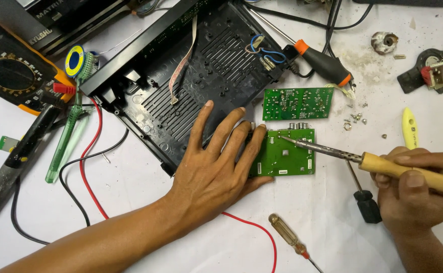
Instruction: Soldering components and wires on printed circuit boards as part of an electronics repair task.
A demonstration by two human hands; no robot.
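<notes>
Spreading across the whole view, a white worktable (191,242) carries the clutter, with the square green circuit board (287,152) near its middle taken as the landmark. The left hand (216,167) lies flat with its fingers open and spread, the palm on the table just left of the board, fingertips touching the board's left edge and the black plastic casing (191,65) above-left of it. The right hand (413,187), to the right of the board, is closed around the wooden handle of a soldering iron (353,156), whose metal tip rests on the board's upper left area. A second green board (297,103) lies just above the first, apart from it by a narrow gap. Small screws (355,119) are scattered above-right of the landmark, a yellow pry tool (409,127) further right, and an orange-and-black screwdriver (322,63) well above. Below the board lie an amber-handled screwdriver (287,235) and a red wire (92,172) that passes under the left forearm; bare table remains open there and at lower left. Far left of the board sit a multimeter (14,76), a solder spool (76,60), a green plastic tool (65,141) and a black probe (14,162). The multimeter, the casing's top and a black part at the right edge are cut off by the frame; the iron's cord and the room beyond the table are out of view.
</notes>
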